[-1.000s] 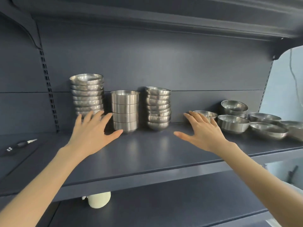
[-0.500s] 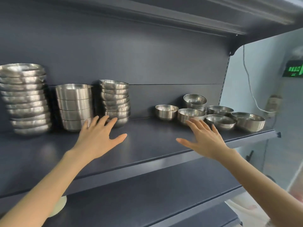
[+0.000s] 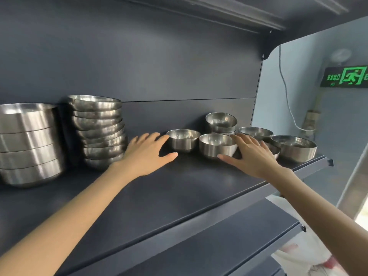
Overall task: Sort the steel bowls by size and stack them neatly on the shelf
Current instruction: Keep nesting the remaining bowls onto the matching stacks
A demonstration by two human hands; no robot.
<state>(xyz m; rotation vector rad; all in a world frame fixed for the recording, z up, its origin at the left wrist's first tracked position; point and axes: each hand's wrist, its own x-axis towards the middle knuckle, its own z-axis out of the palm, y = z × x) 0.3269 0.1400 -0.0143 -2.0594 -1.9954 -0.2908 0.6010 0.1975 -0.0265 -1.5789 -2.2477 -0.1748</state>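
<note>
Shelf: a dark blue-grey metal shelf (image 3: 179, 186) with a matching back panel carries every bowl I can see.
Left end: a stack of straight-sided steel bowls (image 3: 25, 144), four of them showing, stands upright and is cut off by the edge of the view.
Next along: a taller stack of rounded steel bowls (image 3: 99, 130) stands just beside it, unevenly nested and leaning a little.
Right end: the loose bowls sit close together. A small flat-bottomed steel bowl (image 3: 183, 140) is nearest the middle, with a rounded steel bowl (image 3: 216, 145) just beside it. A short nest of small steel bowls (image 3: 221, 122) stands behind those two. A shallow steel bowl (image 3: 255, 132) sits further back, and a wide steel bowl (image 3: 294, 147) is near the shelf's end. One more bowl is mostly hidden behind the right hand.
Left hand: the left hand (image 3: 147, 154) reaches in between the rounded stack and the loose bowls, palm down, fingers straight and spread, grasping nothing. Its forefinger tip is at the left wall of the small flat-bottomed steel bowl; I cannot tell whether it touches.
Right hand: the right hand (image 3: 253, 156) is also palm down with fingers spread, holding nothing. It lies against the right side of the rounded steel bowl, the thumb stretched out in front of that bowl's foot.
Below: a lower shelf (image 3: 199, 246) of the same colour.
Right wall: a lit green exit sign (image 3: 346, 76) hangs on pale blue, with a white cable (image 3: 284, 92) trailing down beside it.
</note>
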